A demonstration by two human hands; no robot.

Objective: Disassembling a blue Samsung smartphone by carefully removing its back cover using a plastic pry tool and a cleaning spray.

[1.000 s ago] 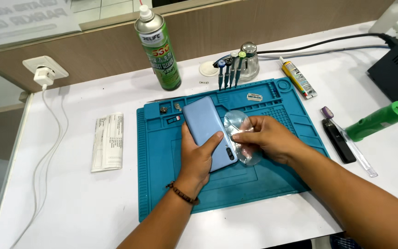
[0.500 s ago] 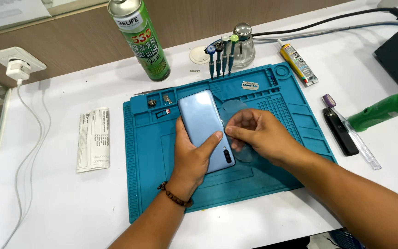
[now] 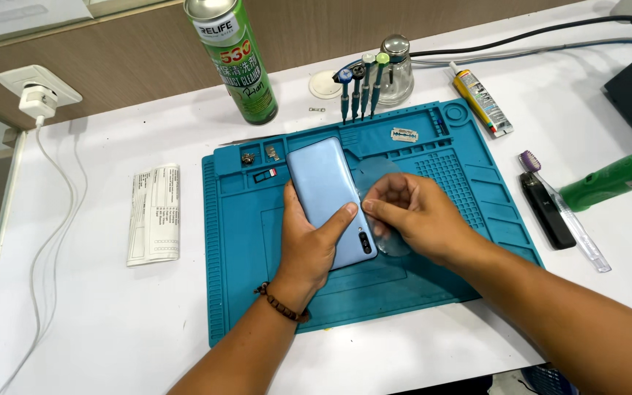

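A white desk (image 3: 96, 322) carries a teal work mat (image 3: 433, 292) with small moulded compartments along its top edge, and behind the desk runs a brown wall panel (image 3: 111, 66). On the mat lies a light blue phone (image 3: 328, 197), back up and slanted, its camera end pointing toward the person. The left hand (image 3: 309, 245) has its grip closed around the lower part of the phone, thumb pressed on the back cover and fingers wrapped under the left edge. The right hand (image 3: 418, 216) rests just beside the phone on the right, its grip pinched on a clear transparent film (image 3: 378, 175) that lies partly over the mat and touches the phone's right edge. A beaded bracelet (image 3: 281, 306) sits on the left wrist. Behind the mat stand a tall green spray can (image 3: 234, 62), a row of small screwdrivers (image 3: 360, 88) and a glass bottle (image 3: 396, 69). A yellow glue tube (image 3: 481, 99) lies right of them, and a razor blade (image 3: 404, 134) rests in a tray of the mat. To the right lie a dark flat tool (image 3: 546, 208), a clear brush with purple bristles (image 3: 561, 212) and a green handheld tool (image 3: 616, 175). Left of the mat lies a folded paper leaflet (image 3: 155, 213); a white charger (image 3: 36, 101) sits in a wall socket, its cable trailing down the desk's left side.
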